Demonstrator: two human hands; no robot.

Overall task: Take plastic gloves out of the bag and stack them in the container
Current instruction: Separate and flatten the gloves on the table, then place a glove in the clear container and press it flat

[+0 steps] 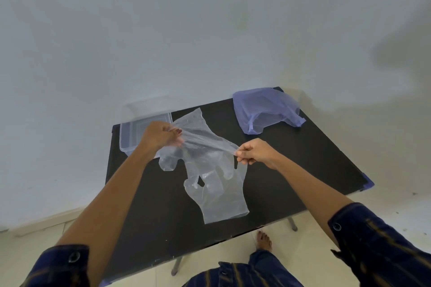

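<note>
A black table (291, 165) stands on pale floor tiles (314, 235).

On the table (303, 170), container (130, 135) far left, bag (263, 109) far right, gloves (214, 184) between

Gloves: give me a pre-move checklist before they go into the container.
1. Left hand grips the clear gloves: ok.
2. Right hand pinches the opposite edge: ok.
3. Gloves flat and separated: not ok, they hang crumpled and overlapping.
4. Container open at the table's far-left corner: ok.
5. Container contents: cannot tell.
6. Blue bag clear of the path, far right: ok.
</note>
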